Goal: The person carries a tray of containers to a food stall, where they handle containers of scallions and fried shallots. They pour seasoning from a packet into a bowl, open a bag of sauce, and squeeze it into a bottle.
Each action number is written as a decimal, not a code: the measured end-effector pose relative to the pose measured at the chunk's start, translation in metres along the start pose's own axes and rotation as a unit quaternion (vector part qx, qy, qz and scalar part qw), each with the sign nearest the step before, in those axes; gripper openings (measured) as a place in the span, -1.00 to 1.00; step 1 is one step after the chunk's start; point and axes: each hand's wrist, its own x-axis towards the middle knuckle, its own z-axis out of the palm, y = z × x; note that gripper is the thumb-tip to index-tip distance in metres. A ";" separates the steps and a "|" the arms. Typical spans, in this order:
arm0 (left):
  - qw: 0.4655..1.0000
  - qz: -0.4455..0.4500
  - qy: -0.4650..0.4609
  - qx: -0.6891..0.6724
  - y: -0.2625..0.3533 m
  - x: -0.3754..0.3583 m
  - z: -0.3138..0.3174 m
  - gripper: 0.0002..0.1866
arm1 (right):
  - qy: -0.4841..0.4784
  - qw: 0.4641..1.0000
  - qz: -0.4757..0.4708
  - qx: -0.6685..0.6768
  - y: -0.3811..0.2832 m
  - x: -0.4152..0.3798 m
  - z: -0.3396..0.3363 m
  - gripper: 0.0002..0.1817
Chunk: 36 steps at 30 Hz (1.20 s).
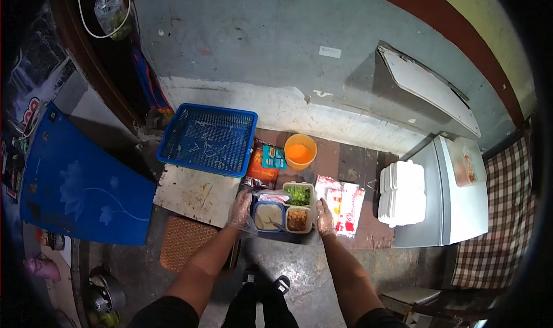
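Observation:
My left hand [241, 210], in a clear plastic glove, is at the left side of a blue-rimmed square container [281, 228]. Pale contents and what looks like a spoon are in that container. My right hand [324, 217], gloved too, is at the right of two small cream tubs. One tub holds chopped green leaves [298, 195], the other brown crumbly bits [298, 219]. Both hands have fingers stretched forward, nothing visible in them. A white-and-pink packet [272, 196] lies behind the blue-rimmed container. Red-and-white printed packets [344, 206] lie right of my right hand.
Behind stand a blue plastic basket [208, 168] with pale scraps and a yellow tub [300, 151] of orange contents. Nearby are a red-brown packet [262, 165] and teal sachets [274, 157]. White foam boxes [402, 194] are stacked at right. A wall closes off the back.

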 end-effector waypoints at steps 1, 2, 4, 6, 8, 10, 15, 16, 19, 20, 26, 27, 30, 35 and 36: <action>0.998 0.014 0.039 0.051 -0.006 0.002 -0.003 -0.29 | 0.003 1.000 0.000 0.027 0.008 0.004 0.007 -0.25; 0.991 0.027 0.078 0.103 -0.011 0.002 -0.008 -0.32 | 0.006 0.998 0.002 0.055 0.015 0.009 0.014 -0.27; 0.993 -0.023 0.071 0.094 -0.033 -0.009 0.007 -0.31 | 0.009 0.994 0.024 0.110 0.044 0.016 0.005 -0.27; 0.984 -0.052 0.047 0.163 -0.024 -0.009 -0.005 -0.27 | -0.010 0.985 0.053 0.162 0.034 0.015 0.015 -0.23; 0.988 -0.042 0.036 0.144 -0.022 -0.012 -0.004 -0.26 | -0.019 0.987 0.069 0.145 0.032 0.013 0.014 -0.23; 0.991 -0.034 0.026 0.126 -0.038 -0.011 -0.005 -0.25 | -0.029 0.988 0.087 0.128 0.036 0.012 0.015 -0.23; 0.983 -0.097 -0.027 -0.155 -0.046 -0.014 0.005 -0.35 | -0.055 0.956 0.095 0.272 0.067 0.021 0.028 -0.14; 0.983 -0.098 -0.028 -0.154 -0.053 -0.010 0.002 -0.35 | -0.053 0.956 0.096 0.272 0.070 0.023 0.027 -0.14; 0.973 -0.131 -0.066 -0.176 -0.060 -0.008 -0.003 -0.43 | -0.105 0.938 0.116 0.310 0.089 0.027 0.028 -0.03; 0.971 -0.151 -0.057 -0.177 -0.056 -0.007 0.002 -0.43 | -0.097 0.948 0.111 0.281 0.100 0.034 0.030 -0.04; 0.934 -0.191 -0.007 -0.302 -0.005 -0.029 0.027 -0.42 | -0.111 0.936 0.120 0.312 0.095 0.025 0.032 -0.12; 0.933 -0.194 -0.006 -0.303 -0.013 -0.027 0.026 -0.42 | -0.111 0.936 0.123 0.311 0.083 0.014 0.030 -0.12; 0.958 -0.162 -0.013 -0.237 -0.032 -0.018 0.024 -0.40 | -0.085 0.918 0.133 0.363 0.023 -0.009 0.028 -0.21; 0.960 -0.106 -0.051 -0.255 -0.033 -0.017 0.027 -0.40 | -0.096 0.948 0.075 0.294 0.010 -0.017 0.025 -0.19; 0.956 -0.089 -0.066 -0.273 -0.033 -0.017 0.028 -0.40 | -0.089 0.952 0.079 0.283 0.004 -0.019 0.024 -0.18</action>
